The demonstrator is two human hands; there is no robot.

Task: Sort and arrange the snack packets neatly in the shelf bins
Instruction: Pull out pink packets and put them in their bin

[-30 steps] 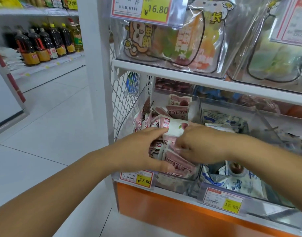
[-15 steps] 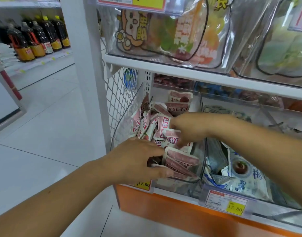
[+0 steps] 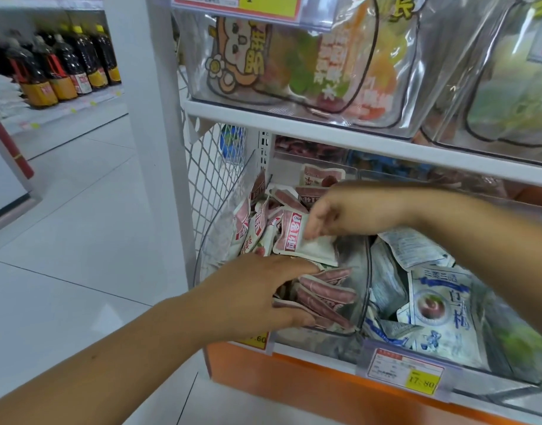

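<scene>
A clear plastic bin (image 3: pixel 216 240) on the lower shelf is full of small pink-and-white snack packets (image 3: pixel 257 222). My right hand (image 3: pixel 340 211) reaches in from the right and pinches one pink-and-white packet (image 3: pixel 300 243) by its upper edge, above the heap. My left hand (image 3: pixel 260 294) is at the bin's front and grips a stack of pink packets (image 3: pixel 325 294) lying flat, thumb under them and fingers on top. The neighbouring bin on the right holds blue-and-white packets (image 3: pixel 441 305).
A white wire mesh panel (image 3: pixel 208 179) closes the shelf's left side beside a white post (image 3: pixel 147 118). The upper shelf carries clear bins of colourful sweets (image 3: pixel 309 56). Price tags (image 3: pixel 404 371) hang along the front rail. Dark bottles (image 3: pixel 64 69) line a far shelf across the tiled aisle.
My right hand has moved up and back from the front of the bin, lifting one packet off the heap. My left hand stays holding the stack at the bin's front.
</scene>
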